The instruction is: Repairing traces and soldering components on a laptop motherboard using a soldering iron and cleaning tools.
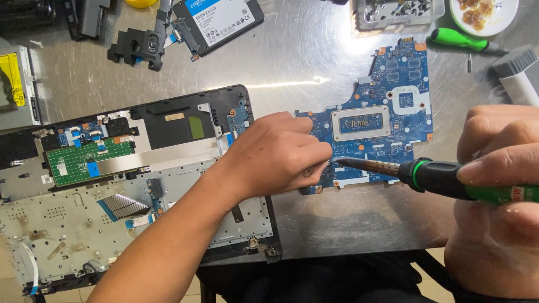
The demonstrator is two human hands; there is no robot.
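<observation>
A blue laptop motherboard [387, 106] lies flat on the metal table [314, 62]. My left hand [275, 154] rests on the board's left edge, fingers curled and pressing it down. My right hand [494, 185] grips a soldering iron [426, 174] with a black and green handle. Its dark metal tip touches the board's lower left part, right beside my left fingertips.
An opened laptop base [129, 185] with a green touchpad board lies at the left. A solid-state drive [219, 22], a black speaker part [137, 45], a green screwdriver [460, 39], a parts tray [393, 11], a white dish [483, 14] and a brush [519, 73] sit along the back.
</observation>
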